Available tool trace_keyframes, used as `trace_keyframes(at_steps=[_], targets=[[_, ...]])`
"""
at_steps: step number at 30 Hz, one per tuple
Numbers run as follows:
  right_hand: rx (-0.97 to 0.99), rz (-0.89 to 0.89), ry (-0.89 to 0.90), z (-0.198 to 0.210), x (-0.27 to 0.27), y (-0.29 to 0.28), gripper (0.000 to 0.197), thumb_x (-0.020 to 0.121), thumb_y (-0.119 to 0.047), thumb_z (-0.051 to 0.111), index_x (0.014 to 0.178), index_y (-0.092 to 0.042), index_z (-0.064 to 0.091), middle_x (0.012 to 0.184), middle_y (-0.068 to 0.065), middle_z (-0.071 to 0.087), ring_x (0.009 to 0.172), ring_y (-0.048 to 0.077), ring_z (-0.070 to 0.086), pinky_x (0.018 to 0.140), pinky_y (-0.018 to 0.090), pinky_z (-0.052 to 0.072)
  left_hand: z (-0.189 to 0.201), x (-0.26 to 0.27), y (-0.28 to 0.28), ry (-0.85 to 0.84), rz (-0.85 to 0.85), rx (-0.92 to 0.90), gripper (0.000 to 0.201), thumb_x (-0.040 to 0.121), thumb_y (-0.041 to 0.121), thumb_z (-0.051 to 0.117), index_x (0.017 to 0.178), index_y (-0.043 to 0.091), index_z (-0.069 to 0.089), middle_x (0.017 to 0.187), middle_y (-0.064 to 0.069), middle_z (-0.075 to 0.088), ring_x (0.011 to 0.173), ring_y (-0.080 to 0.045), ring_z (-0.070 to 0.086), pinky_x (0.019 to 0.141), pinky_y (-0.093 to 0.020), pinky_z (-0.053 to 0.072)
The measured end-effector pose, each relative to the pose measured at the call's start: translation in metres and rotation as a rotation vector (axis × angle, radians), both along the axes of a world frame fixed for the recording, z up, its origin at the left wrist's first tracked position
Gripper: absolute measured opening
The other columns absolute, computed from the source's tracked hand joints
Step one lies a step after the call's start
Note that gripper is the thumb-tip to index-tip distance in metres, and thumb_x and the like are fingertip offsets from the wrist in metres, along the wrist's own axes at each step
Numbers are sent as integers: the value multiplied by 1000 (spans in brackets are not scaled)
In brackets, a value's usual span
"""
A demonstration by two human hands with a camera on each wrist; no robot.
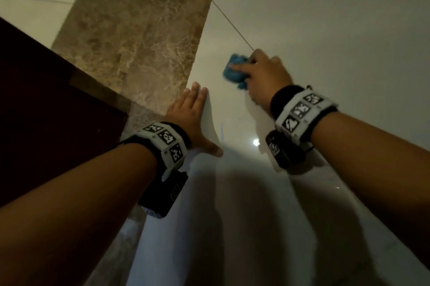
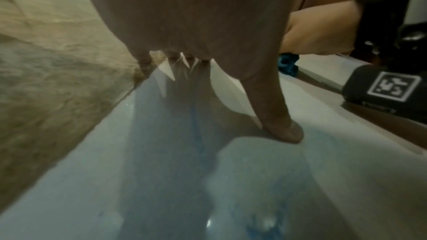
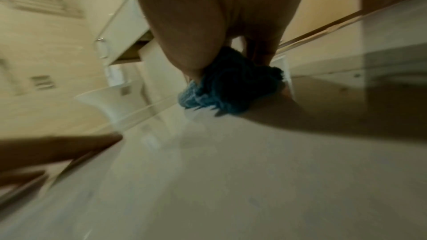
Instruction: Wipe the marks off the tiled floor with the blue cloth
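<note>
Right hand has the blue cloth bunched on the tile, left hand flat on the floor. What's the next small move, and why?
Probably drag the blue cloth back toward you in a short stroke. The right hand grips it bunched against the pale tile beside the grout line; the left hand is braced flat. No marks are discernible.

Right hand [image 1: 263,74] pressed down on a bunched blue cloth [image 1: 235,70], fingers curled over it, against the pale tiled floor [image 1: 325,29] just beside a dark grout line [image 1: 232,22]. Left hand [image 1: 193,120] flat on the floor, fingers straight and spread, next to a brown marbled strip [image 1: 139,29]. Dark wooden panel [image 1: 41,99] at far left. Marker-printed bands on both wrists.
</note>
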State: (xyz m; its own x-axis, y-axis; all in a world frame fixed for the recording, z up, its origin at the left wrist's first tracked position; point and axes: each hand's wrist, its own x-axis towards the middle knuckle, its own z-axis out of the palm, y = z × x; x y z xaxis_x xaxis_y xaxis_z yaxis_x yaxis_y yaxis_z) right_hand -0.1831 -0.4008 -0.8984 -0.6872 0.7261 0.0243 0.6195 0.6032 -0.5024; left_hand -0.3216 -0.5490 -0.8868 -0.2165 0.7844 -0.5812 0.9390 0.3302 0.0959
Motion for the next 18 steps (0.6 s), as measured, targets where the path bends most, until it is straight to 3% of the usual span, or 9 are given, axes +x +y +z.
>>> trace_keyframes(at_steps=[2, 4, 6, 7, 9, 12, 13, 16, 18], targets=[[-32, -155, 34, 7, -1, 7, 25, 90, -32, 57, 103, -11, 52, 97, 0, 38, 70, 9, 48, 44, 4, 37, 0, -1, -1, -2, 4, 9, 151, 48, 77, 75, 150, 20, -21, 158, -2, -25, 147, -23, -14, 121, -43, 5], [-106, -123, 18, 4, -5, -9, 29, 90, -38, 52, 108, -16, 53, 108, 5, 39, 75, 12, 48, 62, 2, 43, -1, -2, -2, -6, 3, 18, 151, 48, 77, 74, 150, 20, -21, 158, -1, -25, 147, -23, -14, 121, -44, 6], [-122, 104, -104, -6, -1, -41, 36, 86, -46, 44, 118, -31, 53, 118, 8, 41, 94, 27, 49, 91, 28, 46, -2, -1, -3, 0, -5, 31, 150, 49, 78, 72, 150, 20, -21, 158, -2, -24, 148, -23, -14, 121, -43, 6], [-60, 238, -174, -6, 2, -56, 39, 87, -43, 45, 125, -38, 50, 124, 7, 41, 102, 31, 45, 95, 36, 43, -2, -1, -3, -4, -7, 39, 149, 49, 78, 72, 150, 19, -21, 158, -2, -24, 148, -23, -13, 121, -43, 5], [-3, 351, -216, -4, 7, -68, 44, 88, -37, 49, 131, -42, 43, 129, 4, 39, 108, 32, 41, 94, 37, 41, -2, -2, -4, -20, -4, 47, 148, 49, 78, 72, 151, 19, -19, 159, -2, -23, 148, -23, -13, 121, -43, 5], [-56, 288, -166, 9, -2, -50, 52, 81, -57, 31, 125, -38, 52, 120, 3, 47, 105, 29, 45, 86, 33, 39, -3, -3, -5, -10, -12, 54, 149, 48, 81, 70, 150, 18, -20, 159, -2, -23, 148, -22, -14, 121, -43, 5], [-62, 220, -138, 9, -5, -39, 50, 82, -54, 31, 123, -36, 54, 118, 3, 50, 105, 31, 47, 87, 33, 39, -3, -3, -5, -7, -13, 57, 149, 48, 81, 69, 150, 18, -20, 159, -1, -23, 148, -22, -14, 121, -43, 5], [-84, -41, -35, 4, -11, -17, 35, 88, -18, 53, 122, -29, 59, 119, 7, 53, 107, 33, 52, 95, 32, 41, -1, -7, -11, -37, -2, 88, 146, 52, 80, 70, 151, 16, -17, 159, -2, -22, 148, -20, -12, 121, -37, 1], [-152, -74, -42, 2, -16, -29, 36, 88, -16, 54, 121, -28, 58, 120, 8, 51, 106, 33, 51, 93, 34, 44, 4, -10, -16, -83, 17, 103, 144, 55, 74, 74, 152, 13, -15, 159, -3, -21, 148, -19, -12, 118, -32, -2]])
